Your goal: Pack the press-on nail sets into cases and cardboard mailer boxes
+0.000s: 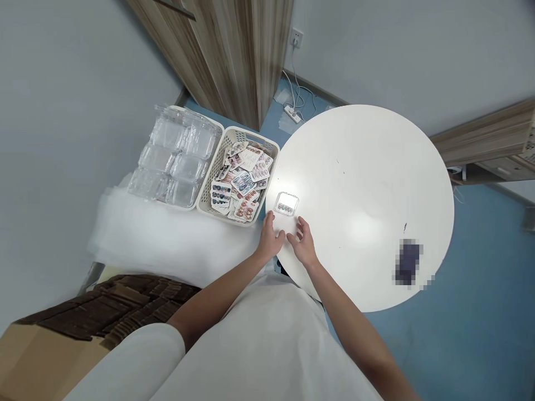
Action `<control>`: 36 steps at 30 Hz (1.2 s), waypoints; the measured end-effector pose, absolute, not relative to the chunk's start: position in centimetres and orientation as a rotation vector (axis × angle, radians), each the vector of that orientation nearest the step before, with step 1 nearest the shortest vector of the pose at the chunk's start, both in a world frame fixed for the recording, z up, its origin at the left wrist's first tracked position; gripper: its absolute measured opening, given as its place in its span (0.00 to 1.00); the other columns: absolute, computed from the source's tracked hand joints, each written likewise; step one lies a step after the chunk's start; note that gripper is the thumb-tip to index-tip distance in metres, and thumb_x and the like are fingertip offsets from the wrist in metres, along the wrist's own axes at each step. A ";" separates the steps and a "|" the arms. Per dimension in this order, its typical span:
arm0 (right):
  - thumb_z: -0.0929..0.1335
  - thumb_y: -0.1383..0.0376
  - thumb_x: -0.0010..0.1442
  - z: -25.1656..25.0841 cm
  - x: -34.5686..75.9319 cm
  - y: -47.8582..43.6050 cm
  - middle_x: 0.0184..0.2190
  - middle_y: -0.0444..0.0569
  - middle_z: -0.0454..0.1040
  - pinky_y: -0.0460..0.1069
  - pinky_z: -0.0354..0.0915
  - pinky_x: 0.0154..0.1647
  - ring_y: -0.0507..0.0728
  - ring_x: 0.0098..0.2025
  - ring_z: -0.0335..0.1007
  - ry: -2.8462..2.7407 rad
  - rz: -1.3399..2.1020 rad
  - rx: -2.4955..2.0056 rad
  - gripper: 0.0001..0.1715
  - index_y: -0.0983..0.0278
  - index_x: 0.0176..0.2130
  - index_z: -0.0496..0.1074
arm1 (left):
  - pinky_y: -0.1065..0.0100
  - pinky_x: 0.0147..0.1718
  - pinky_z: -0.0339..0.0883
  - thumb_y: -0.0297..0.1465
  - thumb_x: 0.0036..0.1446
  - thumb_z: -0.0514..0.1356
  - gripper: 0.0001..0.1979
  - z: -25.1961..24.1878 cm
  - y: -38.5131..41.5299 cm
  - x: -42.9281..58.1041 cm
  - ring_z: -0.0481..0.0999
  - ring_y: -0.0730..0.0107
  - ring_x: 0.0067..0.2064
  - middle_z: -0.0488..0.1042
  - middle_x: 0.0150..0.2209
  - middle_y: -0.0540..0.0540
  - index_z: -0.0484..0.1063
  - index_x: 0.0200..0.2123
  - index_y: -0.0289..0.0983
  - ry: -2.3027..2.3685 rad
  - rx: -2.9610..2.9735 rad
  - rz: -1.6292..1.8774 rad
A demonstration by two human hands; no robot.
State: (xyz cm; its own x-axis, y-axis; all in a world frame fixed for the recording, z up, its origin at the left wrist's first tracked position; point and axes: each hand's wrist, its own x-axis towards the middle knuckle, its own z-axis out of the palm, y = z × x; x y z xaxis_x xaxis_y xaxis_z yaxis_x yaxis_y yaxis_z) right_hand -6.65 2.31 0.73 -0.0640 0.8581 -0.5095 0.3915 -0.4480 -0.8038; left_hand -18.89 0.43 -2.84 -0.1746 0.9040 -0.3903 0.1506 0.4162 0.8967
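Note:
A small clear plastic case (286,204) lies on the white round table (368,167), close to its left edge. Inside it shows a row of colourful false nails along the lower part. My left hand (270,238) is just below the case's lower left corner, fingers and thumb apart; whether a fingertip touches the case I cannot tell. My right hand (304,243) is below and to the right of the case, its fingers spread and curved. Neither hand holds anything. The two thumbs point toward each other over the table top.
Left of the table, a cream basket (273,146) holds many cards of false nails (243,182). Beside it stands another basket with stacked clear plastic cases (171,153). A cardboard box (45,356) is at lower left. A blurred dark object (408,262) lies on the table's right.

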 end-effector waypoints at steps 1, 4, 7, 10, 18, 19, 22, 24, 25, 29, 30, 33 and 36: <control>0.65 0.58 0.50 0.9 -6.3 1.9 0.58 0.48 0.52 0.56 0.56 0.55 0.58 0.57 0.52 -1.337 1.531 -1.802 0.36 0.55 0.57 0.50 | 0.57 0.57 0.49 0.27 0.51 0.53 0.35 -2.8 0.2 -18.8 0.50 0.61 0.60 0.46 0.60 0.40 0.40 0.60 0.39 1.625 0.936 0.896; 0.65 0.58 0.50 1.7 -5.2 0.7 0.58 0.48 0.54 0.57 0.58 0.53 0.58 0.56 0.55 -1.346 1.556 -1.777 0.34 0.54 0.56 0.52 | 0.57 0.57 0.48 0.28 0.51 0.54 0.35 -2.8 -0.5 -18.1 0.48 0.60 0.61 0.45 0.61 0.41 0.41 0.60 0.40 1.650 0.902 0.912; 0.64 0.59 0.51 2.4 -3.7 -0.5 0.57 0.49 0.55 0.56 0.60 0.50 0.58 0.52 0.60 -1.369 1.588 -1.748 0.33 0.54 0.55 0.53 | 0.56 0.57 0.47 0.30 0.51 0.55 0.34 -2.4 -1.4 -17.0 0.48 0.60 0.61 0.45 0.61 0.41 0.43 0.59 0.40 1.682 0.869 0.944; 0.64 0.58 0.51 2.8 -1.8 -1.6 0.55 0.50 0.58 0.55 0.63 0.47 0.56 0.47 0.65 -1.405 1.627 -1.731 0.30 0.55 0.54 0.56 | 0.57 0.57 0.48 0.31 0.51 0.55 0.33 -1.8 -2.9 -15.7 0.49 0.60 0.61 0.47 0.60 0.41 0.45 0.59 0.40 1.723 0.850 0.985; 0.65 0.58 0.49 1.8 1.3 -4.3 0.44 0.51 0.70 0.55 0.66 0.39 0.55 0.35 0.70 -1.540 1.792 -1.612 0.21 0.60 0.44 0.67 | 0.57 0.54 0.53 0.34 0.49 0.57 0.26 -0.2 -10.0 -14.4 0.52 0.58 0.60 0.52 0.58 0.40 0.56 0.53 0.40 1.881 0.857 0.949; 0.65 0.58 0.48 1.6 1.2 -4.6 0.42 0.51 0.71 0.55 0.66 0.39 0.55 0.34 0.70 -1.573 1.820 -1.585 0.21 0.60 0.43 0.67 | 0.57 0.53 0.54 0.34 0.49 0.58 0.26 -0.1 -10.9 -14.7 0.52 0.57 0.59 0.52 0.58 0.40 0.58 0.52 0.40 1.904 0.830 0.938; 0.66 0.58 0.48 1.0 0.4 -5.0 0.41 0.50 0.71 0.55 0.66 0.40 0.54 0.34 0.70 -1.701 1.905 -1.480 0.20 0.61 0.42 0.68 | 0.57 0.52 0.55 0.35 0.48 0.59 0.24 0.2 -13.1 -16.4 0.53 0.56 0.59 0.54 0.57 0.39 0.61 0.50 0.39 1.985 0.739 0.933; 0.65 0.58 0.48 0.7 -0.6 -5.0 0.40 0.50 0.72 0.54 0.66 0.39 0.54 0.34 0.70 -1.800 1.944 -1.398 0.20 0.61 0.42 0.68 | 0.57 0.53 0.53 0.35 0.47 0.59 0.23 0.3 -14.1 -17.9 0.54 0.55 0.59 0.56 0.56 0.39 0.62 0.48 0.38 2.047 0.683 0.951; 0.65 0.58 0.49 0.6 -1.3 -4.9 0.40 0.49 0.72 0.54 0.66 0.38 0.54 0.34 0.69 -1.852 1.947 -1.361 0.20 0.61 0.42 0.68 | 0.57 0.54 0.52 0.36 0.47 0.60 0.23 0.4 -14.4 -18.7 0.54 0.55 0.59 0.57 0.55 0.39 0.63 0.47 0.38 2.070 0.655 0.964; 0.65 0.57 0.49 0.3 -4.9 -4.0 0.41 0.50 0.71 0.54 0.66 0.38 0.54 0.36 0.69 -2.060 1.884 -1.295 0.22 0.61 0.44 0.67 | 0.59 0.54 0.53 0.37 0.48 0.58 0.22 0.4 -14.8 -21.7 0.57 0.57 0.57 0.61 0.53 0.40 0.63 0.47 0.38 2.108 0.574 1.005; 0.65 0.57 0.49 0.2 -6.1 -3.7 0.43 0.50 0.70 0.53 0.66 0.39 0.55 0.37 0.69 -2.115 1.869 -1.290 0.22 0.61 0.45 0.66 | 0.60 0.53 0.53 0.36 0.49 0.58 0.22 0.4 -14.6 -22.3 0.58 0.57 0.57 0.61 0.53 0.41 0.63 0.48 0.39 2.114 0.569 1.007; 0.64 0.57 0.50 0.1 -9.8 -3.1 0.48 0.51 0.67 0.54 0.64 0.44 0.57 0.45 0.66 -2.309 1.794 -1.262 0.25 0.61 0.48 0.64 | 0.62 0.53 0.53 0.36 0.50 0.57 0.22 0.0 -13.8 -24.0 0.58 0.59 0.57 0.61 0.54 0.41 0.61 0.50 0.38 2.113 0.565 1.024; 0.64 0.56 0.50 0.1 -13.5 -2.8 0.53 0.51 0.61 0.56 0.57 0.52 0.59 0.54 0.58 -2.506 1.628 -1.215 0.29 0.60 0.51 0.62 | 0.62 0.53 0.53 0.35 0.51 0.56 0.23 -0.9 -13.0 -25.2 0.59 0.59 0.56 0.61 0.55 0.41 0.61 0.51 0.37 2.072 0.514 1.089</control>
